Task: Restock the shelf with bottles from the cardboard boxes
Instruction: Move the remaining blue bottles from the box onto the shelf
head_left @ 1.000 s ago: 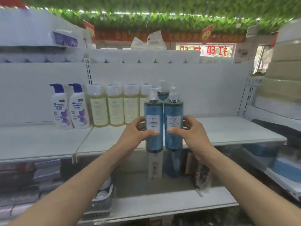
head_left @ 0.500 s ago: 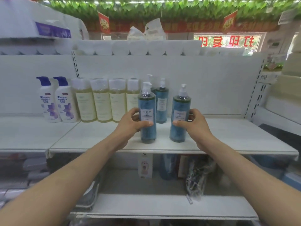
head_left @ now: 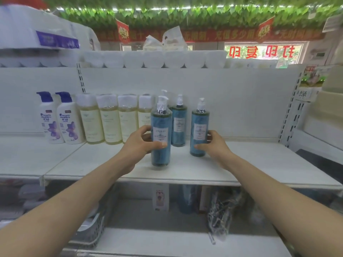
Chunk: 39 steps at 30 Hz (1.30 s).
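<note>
My left hand grips a blue pump bottle that stands upright on the white shelf, near its front. My right hand holds a second blue pump bottle, upright on the shelf a little further back and to the right. Behind and between them stands a third blue pump bottle, and another pump head shows behind the left one. No cardboard box is in view.
Several pale yellow bottles and two white bottles with blue pumps line the shelf's back left. Toilet paper rolls fill the top shelf. The lower shelf holds a grey basket, a blue bottle and wrapped goods.
Both hands carried the two blue bottles up from the shelf's front edge and set them on the shelf, then spread them apart; the right bottle moved back and to the right.
</note>
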{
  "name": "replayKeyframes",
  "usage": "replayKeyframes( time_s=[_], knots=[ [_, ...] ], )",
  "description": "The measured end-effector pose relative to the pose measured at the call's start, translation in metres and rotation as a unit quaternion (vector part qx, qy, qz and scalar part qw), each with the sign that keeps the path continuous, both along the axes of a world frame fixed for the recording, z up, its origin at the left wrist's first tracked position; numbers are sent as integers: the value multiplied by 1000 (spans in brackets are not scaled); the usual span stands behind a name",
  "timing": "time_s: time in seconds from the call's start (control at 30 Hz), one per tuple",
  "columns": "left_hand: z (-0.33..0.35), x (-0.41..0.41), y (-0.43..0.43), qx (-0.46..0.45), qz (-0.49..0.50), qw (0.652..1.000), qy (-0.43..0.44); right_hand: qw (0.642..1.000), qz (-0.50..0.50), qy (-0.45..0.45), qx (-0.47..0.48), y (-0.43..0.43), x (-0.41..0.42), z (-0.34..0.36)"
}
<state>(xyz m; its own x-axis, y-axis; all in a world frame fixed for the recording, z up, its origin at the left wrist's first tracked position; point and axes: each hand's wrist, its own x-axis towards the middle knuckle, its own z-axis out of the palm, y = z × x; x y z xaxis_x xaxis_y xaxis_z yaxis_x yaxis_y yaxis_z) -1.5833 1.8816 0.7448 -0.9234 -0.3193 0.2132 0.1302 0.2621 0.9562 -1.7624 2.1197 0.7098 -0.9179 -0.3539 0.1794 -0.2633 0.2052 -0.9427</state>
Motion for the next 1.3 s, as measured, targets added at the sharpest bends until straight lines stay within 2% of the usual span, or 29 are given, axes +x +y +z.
replayKeyframes(
  time_s=[0.1, 0.43, 0.87, 0.97, 1.07, 1.13, 1.23, 1.3],
  knots=[
    [-4, 1, -6, 1, 2, 1000, 0, 999, -14, 26, 40, 4, -10, -7],
    [-7, 17, -18, 37, 35, 999, 8, 997, -43, 45, 51, -29, -42, -3],
    [-4, 36, -24, 30, 41, 999, 2, 998, -23, 22, 57, -42, -56, -6],
    [-5, 34, -19, 26, 38, 999, -5, 998, -47, 6, 35, -41, -44, -5],
    [-3, 25, -8, 27, 32, 999, -9, 993, -92, 75, -16, -36, -9, 0],
    [1, 14, 4, 29, 27, 999, -5, 993, 8, 110, -38, -30, 19, 5],
    [6, -9, 29, 28, 15, 999, 18, 979, 186, 76, -32, -22, 53, 12],
    [9, -25, 48, 31, 0, 999, 36, 977, 197, 74, -23, -17, 63, 14]
  ],
)
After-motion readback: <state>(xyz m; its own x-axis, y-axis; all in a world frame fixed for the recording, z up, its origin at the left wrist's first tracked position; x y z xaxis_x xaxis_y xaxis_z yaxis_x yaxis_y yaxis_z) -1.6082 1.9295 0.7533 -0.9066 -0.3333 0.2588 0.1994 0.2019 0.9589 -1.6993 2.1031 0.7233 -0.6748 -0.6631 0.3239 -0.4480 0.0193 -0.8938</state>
